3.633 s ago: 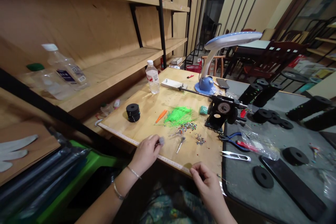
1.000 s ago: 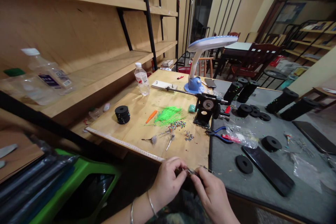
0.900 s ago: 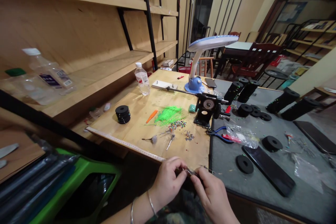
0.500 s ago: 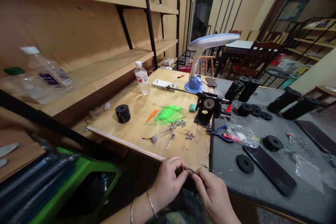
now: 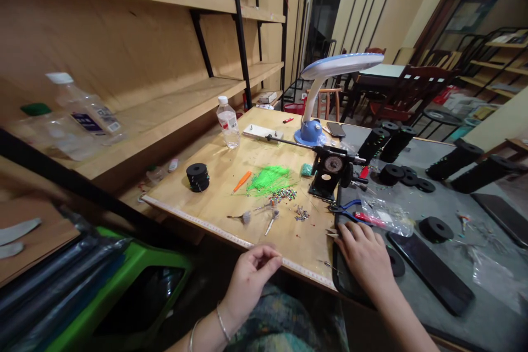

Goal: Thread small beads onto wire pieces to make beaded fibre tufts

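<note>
Thumb and fingertips pressed together, my left hand [image 5: 253, 272] is at the table's front edge; anything pinched there is too small to make out. My right hand [image 5: 365, 250] reaches over the dark mat's left edge, its fingers curled over a small tool. Two pointed metal tips [image 5: 331, 232] stick out to its left, while the rest is hidden under the fingers. Just beyond that hand lie blue-handled pliers [image 5: 346, 209]. Left of them are feathery lures [image 5: 271, 221], a pile of coloured beads [image 5: 282, 196] and bright green strands [image 5: 270, 180].
A black winding device [image 5: 328, 168] with a long rod stands behind the beads, near a blue lamp [image 5: 309, 132]. Black foam spools [image 5: 198, 177] sit left; more stand on the mat. A dark phone [image 5: 431, 272] lies right. A water bottle [image 5: 229, 124] stands near the shelves.
My hands have separated. The right hand has moved forward and right onto the mat's edge, with pointed tips now showing beside it. My left hand has shifted slightly left, still pinched.
</note>
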Action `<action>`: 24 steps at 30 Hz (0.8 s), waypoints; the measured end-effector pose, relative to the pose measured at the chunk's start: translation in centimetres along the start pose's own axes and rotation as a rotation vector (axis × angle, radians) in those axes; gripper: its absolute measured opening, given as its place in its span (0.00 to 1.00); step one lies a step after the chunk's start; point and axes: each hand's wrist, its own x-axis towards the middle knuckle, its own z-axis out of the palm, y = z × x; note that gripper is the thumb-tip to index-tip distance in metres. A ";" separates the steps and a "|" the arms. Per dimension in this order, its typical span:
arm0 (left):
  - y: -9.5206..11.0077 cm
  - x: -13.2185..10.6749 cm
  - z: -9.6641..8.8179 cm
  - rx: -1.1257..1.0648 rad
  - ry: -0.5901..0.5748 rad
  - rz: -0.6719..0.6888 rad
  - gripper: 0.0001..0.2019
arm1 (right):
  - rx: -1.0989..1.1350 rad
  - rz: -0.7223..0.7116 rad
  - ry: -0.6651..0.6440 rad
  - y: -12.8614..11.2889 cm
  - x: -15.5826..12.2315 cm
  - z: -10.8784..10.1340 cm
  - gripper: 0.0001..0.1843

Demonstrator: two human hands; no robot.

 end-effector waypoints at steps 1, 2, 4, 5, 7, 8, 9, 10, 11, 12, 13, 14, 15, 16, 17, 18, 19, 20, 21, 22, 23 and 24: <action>0.1 0.0 0.0 -0.011 0.019 -0.002 0.09 | 0.075 0.001 0.026 -0.9 -0.1 -0.2 0.13; 0.1 0.1 0.0 -0.025 0.035 -0.005 0.09 | 0.185 -0.003 0.045 -2.0 -0.1 -0.5 0.14; 0.2 0.1 0.0 -0.055 0.053 -0.015 0.09 | 0.524 -0.016 0.047 -4.8 -0.2 -1.2 0.16; 0.2 0.1 0.1 -0.065 0.056 -0.020 0.09 | 0.715 -0.005 -0.015 -6.4 -0.2 -1.5 0.16; 0.1 0.2 0.0 -0.076 0.050 -0.022 0.08 | 1.066 0.068 -0.194 -9.3 0.1 -1.8 0.16; 0.0 0.2 -0.1 -0.079 0.045 -0.022 0.08 | 1.210 0.095 -0.272 -10.4 0.3 -1.8 0.15; -0.1 0.2 -0.2 -0.081 0.043 -0.023 0.09 | 1.314 0.110 -0.321 -11.4 0.6 -1.6 0.13; -0.2 0.3 -0.3 -0.079 0.046 -0.024 0.09 | 1.378 0.126 -0.352 -12.0 0.8 -1.3 0.12; -0.4 0.3 -0.4 -0.071 0.054 -0.027 0.09 | 1.401 0.142 -0.367 -12.4 1.0 -1.0 0.10; -0.6 0.3 -0.5 -0.059 0.067 -0.032 0.10 | 1.389 0.153 -0.366 -12.7 1.1 -0.7 0.09; -0.8 0.4 -0.7 -0.044 0.081 -0.037 0.10 | 1.347 0.158 -0.356 -12.7 1.2 -0.4 0.10; -1.0 0.4 -0.8 -0.031 0.092 -0.042 0.10 | 1.285 0.153 -0.340 -12.6 1.2 -0.1 0.12; -1.2 0.5 -1.0 -0.021 0.099 -0.046 0.10 | 1.211 0.139 -0.323 -12.5 1.2 0.1 0.13; -1.4 0.6 -1.2 -0.017 0.108 -0.047 0.10 | 1.130 0.118 -0.310 -12.3 1.2 0.2 0.14; -1.6 0.7 -1.5 -0.017 0.121 -0.045 0.10 | 1.046 0.092 -0.306 -12.2 1.1 0.3 0.14; -1.7 0.9 -1.8 -0.016 0.143 -0.038 0.10 | 0.963 0.066 -0.308 -12.0 1.1 0.3 0.14; -1.8 1.1 -2.2 -0.010 0.175 -0.026 0.10 | 0.886 0.041 -0.316 -12.0 1.0 0.3 0.13; -1.8 1.2 -2.7 0.003 0.212 -0.008 0.10 | 0.819 0.017 -0.330 -11.9 1.1 0.3 0.13; -1.7 1.3 -3.1 0.024 0.247 0.015 0.10 | 0.766 -0.008 -0.346 -11.9 1.1 0.3 0.12; -1.6 1.3 -3.6 0.055 0.270 0.043 0.09 | 0.726 -0.032 -0.362 -12.0 1.3 0.3 0.12; -1.5 1.2 -4.0 0.097 0.279 0.077 0.09 | 0.697 -0.052 -0.376 -12.1 1.4 0.3 0.11; -1.4 1.0 -4.4 0.151 0.270 0.119 0.08 | 0.675 -0.068 -0.388 -12.1 1.6 0.4 0.11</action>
